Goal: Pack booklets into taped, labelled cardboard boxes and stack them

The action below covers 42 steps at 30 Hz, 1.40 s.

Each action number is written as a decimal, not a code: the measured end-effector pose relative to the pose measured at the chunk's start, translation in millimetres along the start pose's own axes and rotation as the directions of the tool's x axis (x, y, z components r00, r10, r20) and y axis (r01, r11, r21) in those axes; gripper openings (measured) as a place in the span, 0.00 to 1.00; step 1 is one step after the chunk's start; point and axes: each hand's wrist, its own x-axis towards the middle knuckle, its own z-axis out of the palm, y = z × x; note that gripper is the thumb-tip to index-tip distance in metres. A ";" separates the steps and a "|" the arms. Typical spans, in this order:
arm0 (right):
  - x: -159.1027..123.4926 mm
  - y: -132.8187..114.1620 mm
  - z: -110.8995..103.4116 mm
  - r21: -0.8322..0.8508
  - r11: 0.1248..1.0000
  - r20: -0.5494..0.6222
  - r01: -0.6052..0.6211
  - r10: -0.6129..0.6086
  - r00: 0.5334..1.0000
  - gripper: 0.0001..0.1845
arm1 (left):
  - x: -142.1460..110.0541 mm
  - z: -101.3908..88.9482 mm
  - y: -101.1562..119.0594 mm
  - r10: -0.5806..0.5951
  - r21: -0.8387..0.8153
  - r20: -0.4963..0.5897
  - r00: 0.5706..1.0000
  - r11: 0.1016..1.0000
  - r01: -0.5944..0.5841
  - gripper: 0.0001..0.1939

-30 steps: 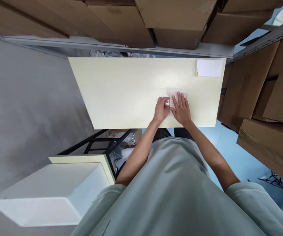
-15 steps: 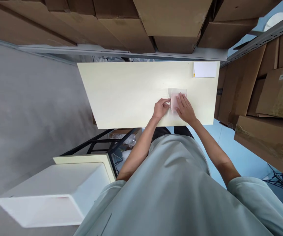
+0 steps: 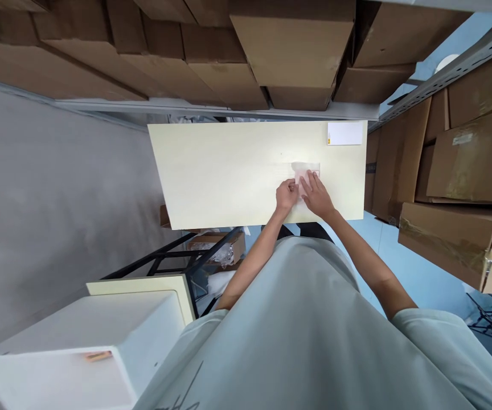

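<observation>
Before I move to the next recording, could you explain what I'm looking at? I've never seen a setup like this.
There is no machine here, just a person's two bare hands. The view comes from a camera worn on the head, looking forward and down. On the pale tabletop lies a thin pinkish item. The right hand rests spread on it; the left hand is at its left edge, though its grip is too small to judge. A white rectangular item lies near the far right corner, with cardboard boxes beyond.
</observation>
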 end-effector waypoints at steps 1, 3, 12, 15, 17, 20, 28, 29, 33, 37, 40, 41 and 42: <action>0.2 -3.4 -1.3 -0.021 1.000 0.006 -0.011 0.011 1.000 0.36 | -1.9 0.4 2.2 -0.027 -0.009 -0.021 0.999 1.000 0.027 0.11; 1.3 -10.5 -4.5 -0.065 0.997 0.020 -0.033 0.035 0.999 0.35 | -5.4 0.2 6.4 -0.051 0.037 -0.050 0.997 0.998 0.053 0.11; 8.7 -36.6 -31.5 -0.225 0.969 0.149 -0.099 0.134 0.980 0.42 | -13.1 -19.5 32.6 -0.034 0.259 0.034 0.999 0.966 0.024 0.17; 15.6 -45.6 -53.1 -0.269 0.958 0.245 -0.099 0.168 0.955 0.45 | -9.8 -40.7 49.0 0.009 0.276 0.069 0.998 0.961 -0.028 0.18; 27.0 -51.4 -78.2 -0.299 0.952 0.242 -0.073 0.150 0.959 0.44 | -3.2 -61.5 64.9 0.062 0.283 0.060 0.996 0.956 -0.076 0.19; 54.0 -63.4 -138.5 -0.343 0.939 0.100 -0.019 0.057 0.993 0.42 | 12.2 -102.8 100.8 0.170 0.293 0.011 0.985 0.942 -0.166 0.21; 113.6 -121.5 -341.9 -0.426 0.905 -0.470 -0.017 -0.205 0.859 0.33 | 42.2 -225.0 251.6 0.536 0.353 -0.151 0.831 0.814 -0.461 0.21; 116.5 -127.1 -359.4 -0.433 0.900 -0.492 -0.036 -0.202 0.847 0.33 | 41.9 -235.8 269.3 0.571 0.365 -0.166 0.804 0.793 -0.488 0.21; 126.8 -137.0 -402.8 -0.454 0.882 -0.458 -0.122 -0.114 0.882 0.33 | 35.6 -263.7 321.0 0.658 0.405 -0.197 0.727 0.730 -0.550 0.20; 136.2 -132.1 -414.7 -0.452 0.877 -0.403 -0.160 -0.041 0.914 0.33 | 30.9 -270.3 339.7 0.682 0.420 -0.195 0.705 0.707 -0.568 0.20; 138.0 -126.2 -414.3 -0.445 0.877 -0.395 -0.181 -0.011 0.919 0.33 | 30.8 -266.1 340.1 0.677 0.420 -0.185 0.712 0.710 -0.566 0.19; 137.3 -124.7 -413.7 -0.443 0.878 -0.397 -0.179 -0.013 0.918 0.32 | 31.0 -263.8 339.4 0.674 0.418 -0.182 0.716 0.712 -0.564 0.19; 136.1 -123.7 -413.1 -0.442 0.880 -0.402 -0.174 -0.021 0.915 0.31 | 31.2 -261.3 338.6 0.671 0.416 -0.178 0.720 0.714 -0.563 0.19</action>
